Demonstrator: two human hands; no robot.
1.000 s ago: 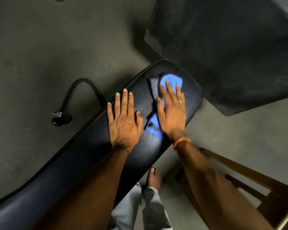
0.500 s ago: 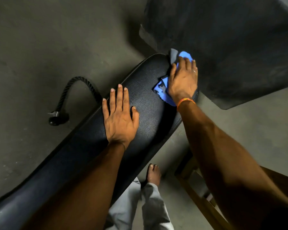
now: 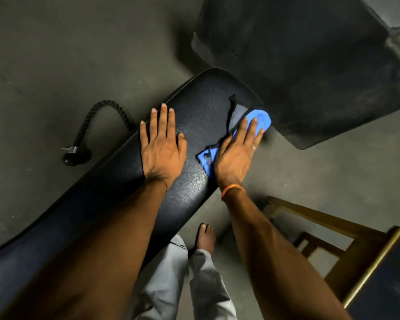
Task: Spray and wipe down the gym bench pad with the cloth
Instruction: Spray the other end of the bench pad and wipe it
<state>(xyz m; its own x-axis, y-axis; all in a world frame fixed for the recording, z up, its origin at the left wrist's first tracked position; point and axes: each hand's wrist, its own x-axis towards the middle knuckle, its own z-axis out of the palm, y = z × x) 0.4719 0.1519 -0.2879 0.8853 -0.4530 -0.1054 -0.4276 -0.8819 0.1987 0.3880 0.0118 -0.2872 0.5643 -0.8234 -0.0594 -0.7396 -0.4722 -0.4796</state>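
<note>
A long black bench pad [image 3: 201, 105] runs from lower left up to the middle of the view. My left hand [image 3: 163, 146] lies flat on it with fingers spread and holds nothing. My right hand [image 3: 237, 151] presses flat on a blue and grey cloth [image 3: 259, 118] near the pad's right edge, close to its far end. Part of the cloth shows beyond my fingertips and part beside my thumb. No spray bottle is in view.
A black rope handle with a metal clip [image 3: 76, 153] lies on the concrete floor left of the bench. A dark mat [image 3: 310, 65] covers the floor beyond the pad's end. A wooden stool frame [image 3: 321, 222] stands at lower right. My bare foot [image 3: 206, 236] is under the bench.
My right hand has slid the cloth back from the pad's far end toward me along the right edge. My left hand stays flat on the pad.
</note>
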